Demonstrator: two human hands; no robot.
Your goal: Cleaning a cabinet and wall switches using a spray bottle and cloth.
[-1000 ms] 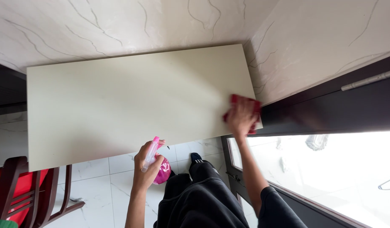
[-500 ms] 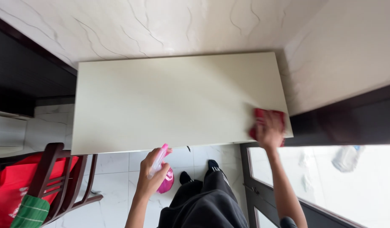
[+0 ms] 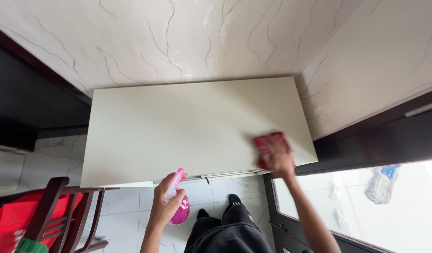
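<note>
Since the earlier frames the right hand has slid the red cloth from the table's right edge slightly inward and toward its near edge; the cream table now sits at frame centre. The right hand presses flat on the cloth, fingers spread over it, right of centre. The left hand, low in the frame, is clamped around a pink spray bottle held just off the table's near edge, as before. The bottle's long axis runs upright in the frame, its pale nozzle toward the table; how much liquid it holds cannot be told. A dark wooden chair with red fabric stands at lower left.
</note>
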